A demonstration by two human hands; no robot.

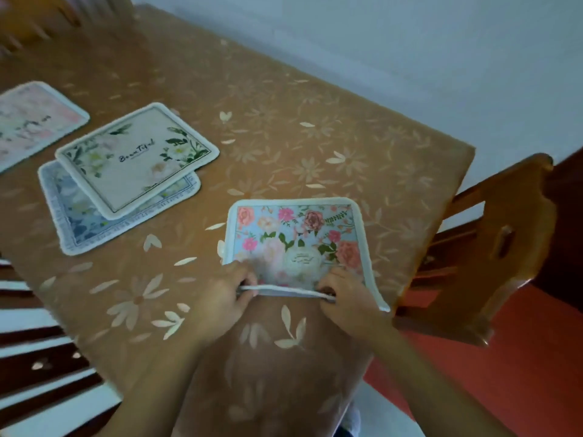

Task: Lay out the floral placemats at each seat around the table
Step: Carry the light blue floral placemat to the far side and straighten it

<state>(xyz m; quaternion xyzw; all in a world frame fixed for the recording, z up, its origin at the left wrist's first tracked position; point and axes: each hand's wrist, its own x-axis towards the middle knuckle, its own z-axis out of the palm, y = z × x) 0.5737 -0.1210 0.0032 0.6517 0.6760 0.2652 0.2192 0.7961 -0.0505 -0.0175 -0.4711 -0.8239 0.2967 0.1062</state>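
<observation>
A light blue placemat with pink roses [295, 233] lies near the table's right corner. My left hand [225, 298] and my right hand [345, 294] each pinch its near white edge, which is lifted a little off the cloth. Further left, a cream placemat with green leaves and black script [135, 159] lies askew on top of a blue-grey placemat [67, 222]. A pink placemat [30, 121] sits at the far left, partly cut off by the frame.
An orange tablecloth with pale flower print [284, 121] covers the table. A wooden chair [492, 247] stands at the right corner, another chair back [41, 342] at the near left. A pale wall runs behind; the floor is red.
</observation>
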